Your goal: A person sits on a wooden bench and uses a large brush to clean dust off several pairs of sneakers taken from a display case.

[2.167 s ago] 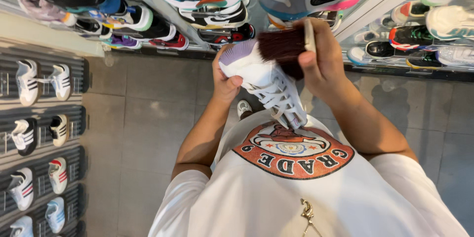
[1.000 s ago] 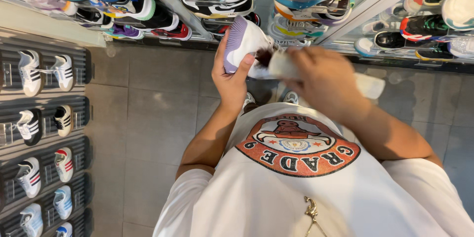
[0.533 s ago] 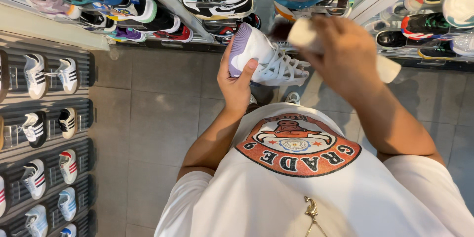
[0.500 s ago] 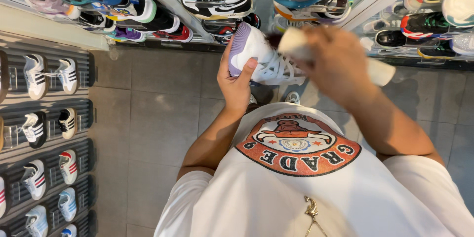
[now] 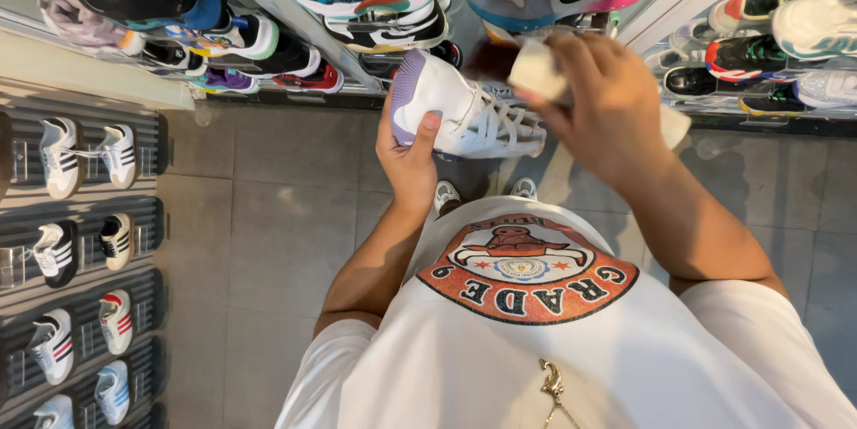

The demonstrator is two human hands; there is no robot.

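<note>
The left hand (image 5: 409, 157) holds a white sneaker (image 5: 464, 112) in the air in front of the chest, above the grey tiled floor (image 5: 259, 215). The fingers wrap around the shoe's heel end from below and the thumb presses on its white side; the purple sole edge shows at the heel. The shoe lies on its side, laces facing the right hand, toe pointing right.

The right hand (image 5: 603, 103) is closed around a brush (image 5: 527, 67), whose pale wooden block shows between thumb and fingers, with dark bristles blurred toward the shelves. The brush sits just above the sneaker's lace area; whether it touches cannot be told.

Glass shelves (image 5: 295, 27) along the top edge of the view carry many colourful sneakers. A slatted wall rack (image 5: 80, 206) at the left edge bears rows of white striped shoes. The person wears a white T-shirt (image 5: 536, 349) with a round orange print and a gold chain (image 5: 553, 389).
</note>
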